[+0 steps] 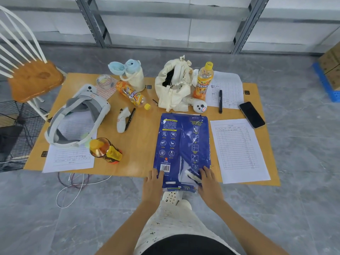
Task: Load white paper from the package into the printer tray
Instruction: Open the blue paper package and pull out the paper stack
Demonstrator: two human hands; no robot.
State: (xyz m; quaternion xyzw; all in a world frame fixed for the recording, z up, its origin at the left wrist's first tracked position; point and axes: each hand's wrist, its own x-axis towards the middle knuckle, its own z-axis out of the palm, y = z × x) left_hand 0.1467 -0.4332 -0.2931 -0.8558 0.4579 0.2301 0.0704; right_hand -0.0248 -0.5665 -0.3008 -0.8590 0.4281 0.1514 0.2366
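A blue paper package [182,144] lies flat on the low wooden table [143,137], its near end hanging over the front edge. The wrapper is torn along the middle, and white paper [184,173] shows through near the bottom. My left hand [153,184] grips the package's near left corner, thumb on top by the barcode. My right hand [208,183] holds the near right corner, fingers on the torn wrapper. No printer or tray is in view.
Printed forms [239,150] lie right of the package, with a phone [252,115] and a pen [220,101] behind. A cream bag [173,89], orange bottles [203,80], a headset [77,116] and controllers crowd the back and left. A chair [31,78] stands far left; cables [73,184] trail on the floor.
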